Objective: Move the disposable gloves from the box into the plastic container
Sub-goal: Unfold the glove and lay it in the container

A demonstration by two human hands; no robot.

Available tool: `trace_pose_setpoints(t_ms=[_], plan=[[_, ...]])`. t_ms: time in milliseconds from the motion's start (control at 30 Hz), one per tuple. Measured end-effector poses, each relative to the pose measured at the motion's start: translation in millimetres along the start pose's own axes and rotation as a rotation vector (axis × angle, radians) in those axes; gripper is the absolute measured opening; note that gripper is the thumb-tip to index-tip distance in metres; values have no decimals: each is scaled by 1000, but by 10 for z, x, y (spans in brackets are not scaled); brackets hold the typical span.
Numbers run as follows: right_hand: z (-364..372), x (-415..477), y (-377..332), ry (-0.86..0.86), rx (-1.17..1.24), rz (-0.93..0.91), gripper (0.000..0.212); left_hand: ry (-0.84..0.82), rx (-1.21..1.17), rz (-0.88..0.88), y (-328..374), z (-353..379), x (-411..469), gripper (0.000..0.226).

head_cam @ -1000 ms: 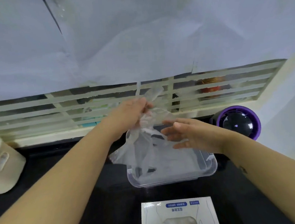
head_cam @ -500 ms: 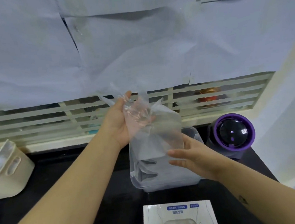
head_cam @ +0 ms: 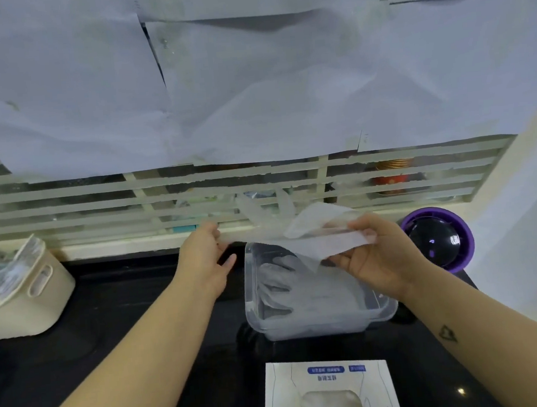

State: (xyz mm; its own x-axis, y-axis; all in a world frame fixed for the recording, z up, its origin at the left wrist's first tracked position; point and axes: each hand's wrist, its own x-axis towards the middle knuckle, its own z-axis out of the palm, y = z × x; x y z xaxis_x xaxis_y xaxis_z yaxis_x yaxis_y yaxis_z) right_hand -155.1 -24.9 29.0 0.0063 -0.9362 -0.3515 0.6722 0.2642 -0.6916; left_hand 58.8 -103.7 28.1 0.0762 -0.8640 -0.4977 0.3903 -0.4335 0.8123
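Observation:
A thin clear disposable glove [head_cam: 314,231] is stretched sideways above the clear plastic container [head_cam: 378,315]. My left hand [head_cam: 206,261] pinches its left end and my right hand [head_cam: 375,256] pinches its right end. Several gloves lie flat inside the container. The white glove box [head_cam: 329,394], with gloves showing in its oval opening, lies on the black counter just in front of the container.
A cream basket [head_cam: 27,296] with plastic-wrapped items stands at the left. A purple and black round device [head_cam: 438,239] sits right of the container. Behind runs a slatted cream grille [head_cam: 227,190] below hanging white sheets.
The glove hung upright from my left hand with my right hand at its lower edge. Now both hands hold it stretched out sideways over the container; the right hand rose and took hold.

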Motion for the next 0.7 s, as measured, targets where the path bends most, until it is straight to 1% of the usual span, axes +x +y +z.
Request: trace_pose_setpoints(t_ms=[33,67,100,133,167,200,233,267,300,333,367,400,467,533,567,633,700], plan=[[-11,8,-34,-15,-29,-6,42,76,81,140,22,-19,3,19],[-12,14,-78,-33,-56,-8,41,101,193,302,62,-29,0,18],[-15,18,-113,-57,-80,-3,43,53,296,433,100,-38,-21,18],[-15,30,-154,-76,-111,-3,44,-77,369,498,151,-26,-64,19],[-1,49,-191,-84,-150,-8,45,-268,424,484,192,-8,-127,20],[22,70,-226,-70,-187,-19,46,-483,497,409,218,15,-199,19],[48,92,-260,-50,-235,-34,47,-683,589,299,224,40,-255,20],[96,99,-302,-35,-303,-59,44,-831,676,175,214,68,-291,28],[158,86,-344,-24,-403,-97,34,-924,723,46,174,87,-294,41],[221,57,-387,-25,-533,-145,21,-978,718,-66,118,96,-278,54],[288,11,-430,-48,-672,-200,11,-1009,669,-149,47,111,-247,66],[336,-32,-468,-87,-810,-268,15,-1027,575,-202,-24,122,-214,80],[410,-125,-505,-181,-1043,-396,25,-1014,284,-265,-125,141,-153,100],[427,-208,-483,-264,-1270,-474,24,-972,33,-284,-156,165,-122,104],[410,-234,-455,-289,-1376,-489,23,-951,-43,-280,-155,170,-108,104],[321,-251,-391,-341,-1537,-519,30,-925,-112,-252,-127,184,-98,104],[223,-230,-335,-389,-1667,-592,39,-919,-118,-203,-99,210,-92,102]])
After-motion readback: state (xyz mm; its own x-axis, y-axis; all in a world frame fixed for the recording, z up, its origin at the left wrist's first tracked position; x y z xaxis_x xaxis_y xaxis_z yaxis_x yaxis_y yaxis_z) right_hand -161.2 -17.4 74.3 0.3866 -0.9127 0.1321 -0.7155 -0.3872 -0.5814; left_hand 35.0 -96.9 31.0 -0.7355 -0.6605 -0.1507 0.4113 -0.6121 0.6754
